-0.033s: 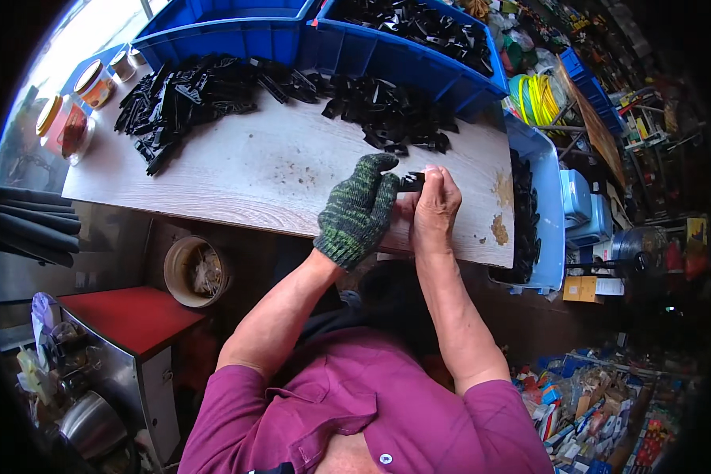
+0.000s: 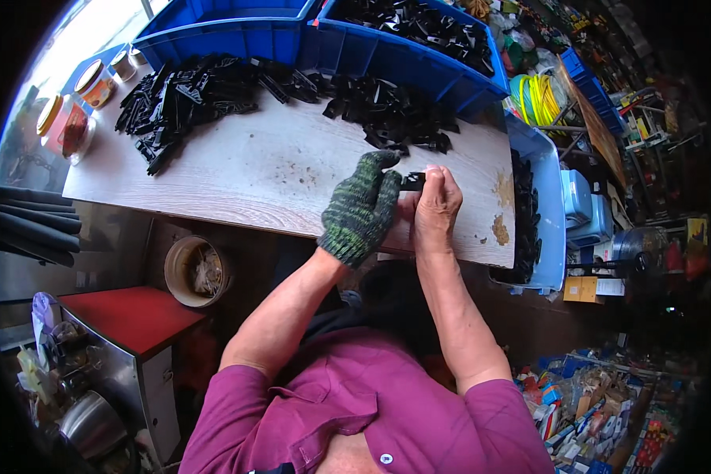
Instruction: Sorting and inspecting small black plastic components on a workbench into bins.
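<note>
Above the near edge of the wooden table point(image 2: 237, 170), our gloved left hand point(image 2: 361, 207) and bare right hand point(image 2: 434, 207) pinch one small black plastic part point(image 2: 413, 181) between them; we'd best keep both grips firm and squarely aligned.

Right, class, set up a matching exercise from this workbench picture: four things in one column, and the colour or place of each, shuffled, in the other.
Things:
1. left hand
2. right hand
3. small black part
4. blue crate

Descriptions:
A. bare, no glove
B. at the far edge of the wooden table, holding black parts
C. in a green knitted glove
D. pinched between the fingertips of both hands

Pairs: 1-C, 2-A, 3-D, 4-B
</note>
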`<action>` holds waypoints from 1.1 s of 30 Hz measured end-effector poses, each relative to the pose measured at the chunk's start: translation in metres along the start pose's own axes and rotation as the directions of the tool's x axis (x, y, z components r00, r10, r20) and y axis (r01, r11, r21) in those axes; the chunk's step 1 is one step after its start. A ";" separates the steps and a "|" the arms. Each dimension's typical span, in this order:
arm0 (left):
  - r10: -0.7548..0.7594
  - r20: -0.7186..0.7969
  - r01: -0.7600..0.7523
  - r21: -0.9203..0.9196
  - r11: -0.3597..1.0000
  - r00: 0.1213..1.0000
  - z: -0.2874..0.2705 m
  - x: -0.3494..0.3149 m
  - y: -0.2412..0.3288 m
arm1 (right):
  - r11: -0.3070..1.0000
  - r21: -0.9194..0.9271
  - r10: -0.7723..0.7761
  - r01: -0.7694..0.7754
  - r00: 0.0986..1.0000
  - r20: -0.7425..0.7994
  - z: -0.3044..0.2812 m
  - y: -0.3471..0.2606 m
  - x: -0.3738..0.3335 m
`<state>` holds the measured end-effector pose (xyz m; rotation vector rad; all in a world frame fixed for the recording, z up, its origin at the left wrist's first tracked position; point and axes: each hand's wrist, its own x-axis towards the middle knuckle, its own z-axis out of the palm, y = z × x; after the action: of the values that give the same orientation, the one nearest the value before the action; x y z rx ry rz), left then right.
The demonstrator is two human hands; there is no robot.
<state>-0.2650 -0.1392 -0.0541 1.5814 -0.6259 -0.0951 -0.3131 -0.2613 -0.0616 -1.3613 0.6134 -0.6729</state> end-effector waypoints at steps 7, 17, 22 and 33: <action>-0.004 0.012 0.005 -0.008 1.000 1.000 0.027 0.000 0.000 | 0.939 -0.191 -0.288 0.285 0.958 0.014 -0.007 -0.001 0.004; 0.165 -0.129 -0.118 0.311 0.943 0.978 -0.027 0.041 -0.025 | 0.995 0.096 -0.043 0.041 0.999 0.023 -0.002 -0.009 -0.009; 0.195 -0.038 -0.086 0.804 0.588 0.980 -0.067 0.095 -0.025 | 0.990 0.139 -0.018 0.007 0.997 0.078 -0.003 -0.003 -0.003; 0.206 0.102 -0.215 0.722 0.657 0.973 -0.060 0.074 -0.032 | 0.949 0.233 0.242 -0.213 0.965 -0.102 -0.013 -0.018 0.011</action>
<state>-0.1671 -0.1186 -0.0542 2.2692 -0.9251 0.3767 -0.3167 -0.2793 -0.0449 -1.0275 0.7640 -0.6238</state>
